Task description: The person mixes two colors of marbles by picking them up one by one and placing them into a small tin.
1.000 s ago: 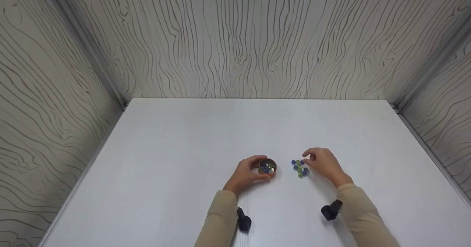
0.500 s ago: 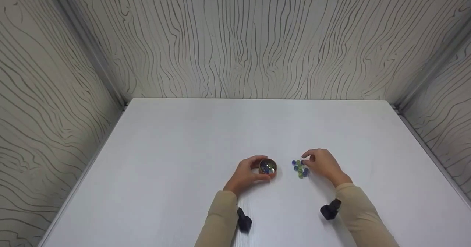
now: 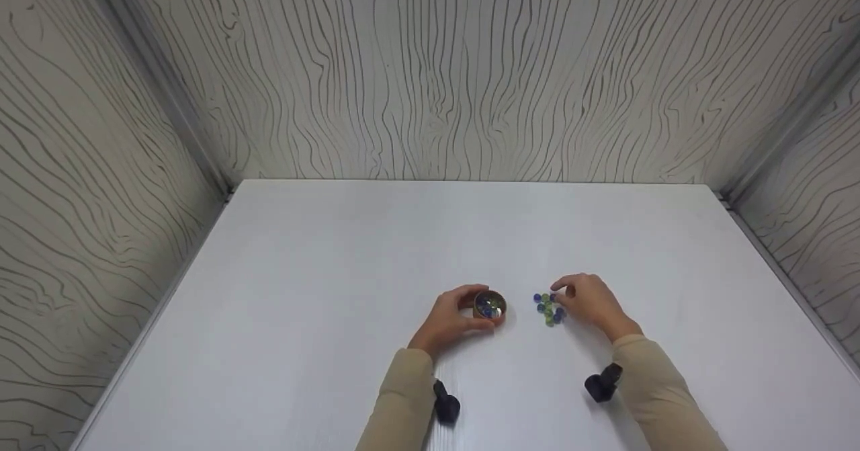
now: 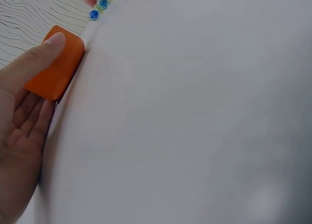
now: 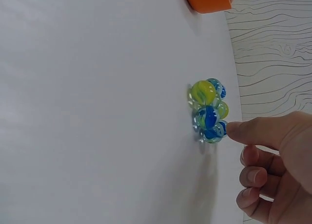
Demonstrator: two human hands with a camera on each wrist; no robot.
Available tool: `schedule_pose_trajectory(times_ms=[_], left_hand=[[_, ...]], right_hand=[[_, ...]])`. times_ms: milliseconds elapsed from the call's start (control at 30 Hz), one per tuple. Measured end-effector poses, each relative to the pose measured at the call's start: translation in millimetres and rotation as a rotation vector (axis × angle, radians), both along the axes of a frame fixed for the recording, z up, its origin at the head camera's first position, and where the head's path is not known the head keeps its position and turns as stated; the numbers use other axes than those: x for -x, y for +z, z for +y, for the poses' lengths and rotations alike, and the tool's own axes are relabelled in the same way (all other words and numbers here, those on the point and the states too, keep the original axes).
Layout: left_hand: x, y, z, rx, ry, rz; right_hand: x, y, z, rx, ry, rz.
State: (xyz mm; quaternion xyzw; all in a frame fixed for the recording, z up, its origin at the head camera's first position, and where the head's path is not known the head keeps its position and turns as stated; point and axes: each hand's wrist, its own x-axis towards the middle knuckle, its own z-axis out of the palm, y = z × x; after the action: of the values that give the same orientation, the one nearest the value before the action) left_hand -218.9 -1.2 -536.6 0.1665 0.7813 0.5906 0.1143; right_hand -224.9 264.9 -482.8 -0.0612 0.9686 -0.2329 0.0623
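My left hand (image 3: 447, 320) grips a small round orange bowl (image 4: 69, 63) upright on the table, thumb on the near side and fingers on the far side. Blue and green glass marbles (image 3: 488, 306) lie inside it. To its right, a loose cluster of blue and greenish-yellow marbles (image 5: 207, 112) sits on the table. At the cluster's right edge is my right hand (image 3: 591, 303), its thumb tip right at a blue marble (image 3: 553, 298). In the head view a gap shows between thumb and index finger; the other fingers (image 5: 253, 175) are bent.
The white table (image 3: 336, 256) runs back to a wood-grain patterned wall (image 3: 430, 88), with similar panels at both sides. Black wrist cameras (image 3: 447, 407) stick out from the sleeves, low over the table.
My right hand has shifted very slightly toward me and stays by the same blue marble. The left hand and the bowl hold their place.
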Motion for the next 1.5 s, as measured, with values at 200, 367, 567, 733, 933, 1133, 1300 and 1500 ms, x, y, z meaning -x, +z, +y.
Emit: schedule_pose_trajectory(times_ms=[200,367,567,733,933,1133,1300,1500], left_hand=[[-2.2,2.8,-0.5,0.002,0.011,-0.032],[-2.4,3.3,-0.2,-0.006,0.006,-0.048],[-2.3,2.3,-1.1,-0.012,0.003,-0.044],[-3.0,2.2,-1.1,-0.003,0.005,-0.042],[-2.3,2.8,-1.1,0.013,0.007,-0.036],[-1.9,3.8,-1.4,0.009,0.001,-0.035],[-1.3,3.9,-1.6,-0.007,-0.021,-0.025],[-0.9,3.0,-0.7,-0.017,-0.018,-0.025]], right_hand=[[-0.9,-1.2,0.4,0.011,0.010,0.005],[-1.3,-3.1,0.8,0.014,0.011,0.010],[-0.1,-4.7,0.9,0.011,0.019,0.023],[0.1,-5.6,1.5,-0.001,0.024,0.029],[-0.3,-6.3,1.4,0.005,0.021,0.023],[-1.3,-6.9,1.2,0.009,0.014,0.019],[-1.3,-7.2,1.8,0.010,0.026,0.024],[-0.7,-7.5,1.9,0.016,0.024,0.027]])
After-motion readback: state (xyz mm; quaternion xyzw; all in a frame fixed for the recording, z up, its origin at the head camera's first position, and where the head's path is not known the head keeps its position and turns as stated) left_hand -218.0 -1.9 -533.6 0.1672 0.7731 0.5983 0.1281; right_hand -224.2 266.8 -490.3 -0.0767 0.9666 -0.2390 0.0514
